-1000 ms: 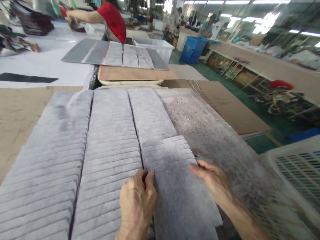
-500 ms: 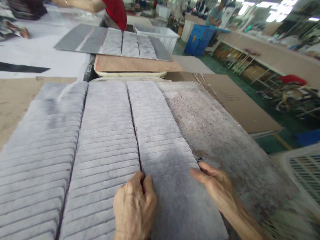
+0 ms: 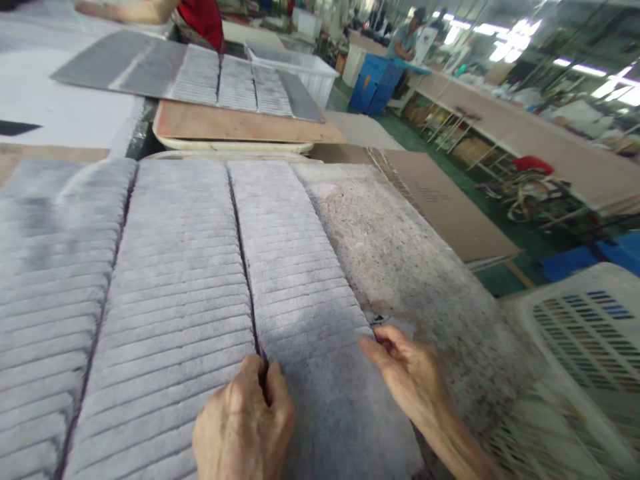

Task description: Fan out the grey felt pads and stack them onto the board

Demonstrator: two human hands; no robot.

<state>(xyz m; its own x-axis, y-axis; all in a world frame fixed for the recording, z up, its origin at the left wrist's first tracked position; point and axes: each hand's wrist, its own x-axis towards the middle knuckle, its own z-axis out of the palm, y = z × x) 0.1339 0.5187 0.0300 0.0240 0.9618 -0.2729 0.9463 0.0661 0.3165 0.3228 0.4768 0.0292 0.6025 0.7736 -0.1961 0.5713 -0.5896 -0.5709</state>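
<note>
Grey fabric pieces [image 3: 175,267] lie overlapped in three long columns on a speckled board [image 3: 400,247]. My left hand [image 3: 245,417] has its fingers bent together at the gap between the middle and right columns, gripping the left edge of the nearest piece [image 3: 340,407] in the right column. At that piece's right edge is my right hand [image 3: 407,373], thumb on top and fingers at the side, pinching the edge. The fingertips of both hands are partly hidden.
A white plastic basket [image 3: 530,300] stands at the right. Ahead, a grey board [image 3: 145,67] bears more fabric rows, with a white bin [image 3: 320,73] behind it. A person in red [image 3: 203,23] is at the far left, and another person [image 3: 407,40] sits farther back.
The view has turned to the right, so the columns and both hands appear farther left. Both hands keep nearly the same place on the right column.
</note>
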